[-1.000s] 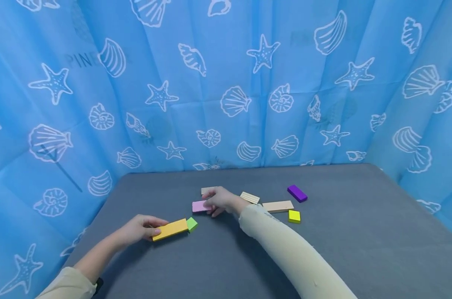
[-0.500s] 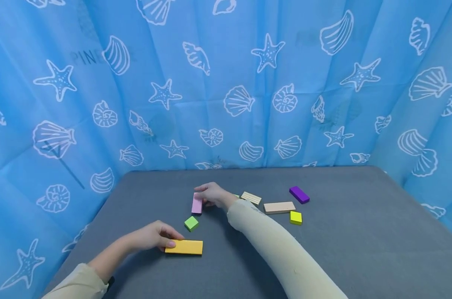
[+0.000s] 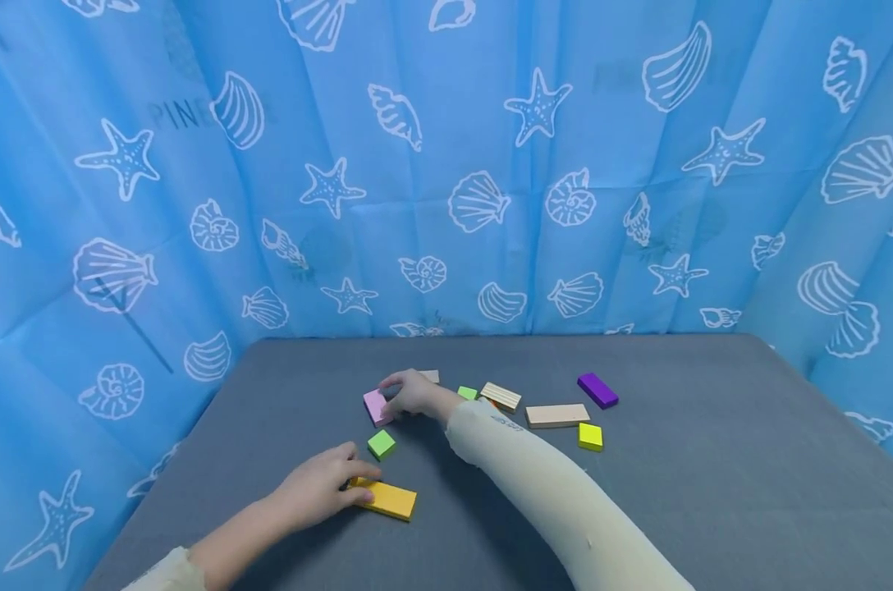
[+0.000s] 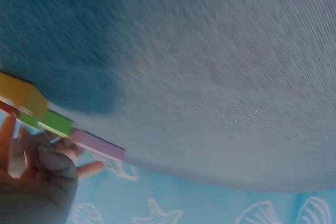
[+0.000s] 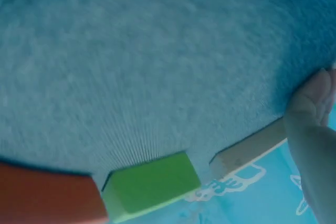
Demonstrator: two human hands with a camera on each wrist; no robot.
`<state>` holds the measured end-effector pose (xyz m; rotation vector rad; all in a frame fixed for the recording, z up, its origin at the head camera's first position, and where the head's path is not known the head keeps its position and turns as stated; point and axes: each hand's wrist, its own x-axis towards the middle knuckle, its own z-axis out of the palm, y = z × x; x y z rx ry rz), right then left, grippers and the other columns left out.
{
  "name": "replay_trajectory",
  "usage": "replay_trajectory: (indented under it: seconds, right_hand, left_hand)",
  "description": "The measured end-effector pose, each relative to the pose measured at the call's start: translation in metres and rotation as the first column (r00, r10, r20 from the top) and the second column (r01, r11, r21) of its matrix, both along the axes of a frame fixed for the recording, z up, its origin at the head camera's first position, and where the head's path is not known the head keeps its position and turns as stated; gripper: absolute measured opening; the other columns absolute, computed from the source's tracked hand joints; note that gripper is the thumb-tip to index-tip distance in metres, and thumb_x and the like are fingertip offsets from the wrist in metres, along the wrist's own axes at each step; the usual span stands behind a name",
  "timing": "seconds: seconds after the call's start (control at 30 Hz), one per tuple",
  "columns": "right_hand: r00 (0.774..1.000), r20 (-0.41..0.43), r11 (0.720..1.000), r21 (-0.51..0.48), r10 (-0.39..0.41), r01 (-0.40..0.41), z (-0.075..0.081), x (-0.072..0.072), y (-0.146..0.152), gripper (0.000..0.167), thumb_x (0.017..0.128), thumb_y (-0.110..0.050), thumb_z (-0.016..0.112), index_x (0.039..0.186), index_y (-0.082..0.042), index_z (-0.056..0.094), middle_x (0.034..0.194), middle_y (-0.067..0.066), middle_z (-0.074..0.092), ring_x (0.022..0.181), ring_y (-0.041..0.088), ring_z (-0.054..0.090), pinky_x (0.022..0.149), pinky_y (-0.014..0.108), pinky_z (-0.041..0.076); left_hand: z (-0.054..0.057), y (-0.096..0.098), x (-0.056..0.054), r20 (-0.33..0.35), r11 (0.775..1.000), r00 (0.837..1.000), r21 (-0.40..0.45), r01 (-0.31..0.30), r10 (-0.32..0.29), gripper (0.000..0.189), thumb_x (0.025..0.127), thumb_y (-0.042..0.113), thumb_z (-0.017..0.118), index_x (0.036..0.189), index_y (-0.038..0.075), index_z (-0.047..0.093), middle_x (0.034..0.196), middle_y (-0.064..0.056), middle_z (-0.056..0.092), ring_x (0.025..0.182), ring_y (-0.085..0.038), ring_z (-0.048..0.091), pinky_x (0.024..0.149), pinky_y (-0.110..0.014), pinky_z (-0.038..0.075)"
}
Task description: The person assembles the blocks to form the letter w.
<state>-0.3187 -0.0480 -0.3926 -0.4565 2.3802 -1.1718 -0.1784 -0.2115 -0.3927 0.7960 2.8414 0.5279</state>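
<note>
Grey tabletop (image 3: 712, 476) — blue curtain (image 3: 446, 123) behind | left hand (image 3: 324, 487) pinches orange block (image 3: 392, 500) | right hand (image 3: 411, 394) grips pink block (image 3: 374, 405)

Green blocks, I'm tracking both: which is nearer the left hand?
The green block between the pink block and orange block; the other green block lies farther back and right.

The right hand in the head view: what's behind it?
A pale block pokes out past the right hand; its other end is covered in that view. Anything else the hand hides can't be seen there.
</note>
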Motion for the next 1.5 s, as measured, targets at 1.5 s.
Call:
replay_trajectory:
  seconds: [1.5]
  right_hand:
    - [0.932, -0.225, 0.941, 0.253, 0.284, -0.226, 0.004, 0.0, 0.005, 0.058, 0.088, -0.027, 0.074, 0.141, -0.02, 0.053, 0.127, 0.013, 0.058, 0.106, 0.024, 0.056, 0.087, 0.033, 0.044]
  left_hand:
    - [-0.006, 0.008, 0.004, 0.002, 0.932, 0.952, -0.206, -0.298, 0.305, 0.079, 0.082, 0.052, 0.07, 0.131, -0.008, 0.054, 0.12, -0.023, 0.063, 0.109, -0.037, 0.061, 0.087, -0.052, 0.049]
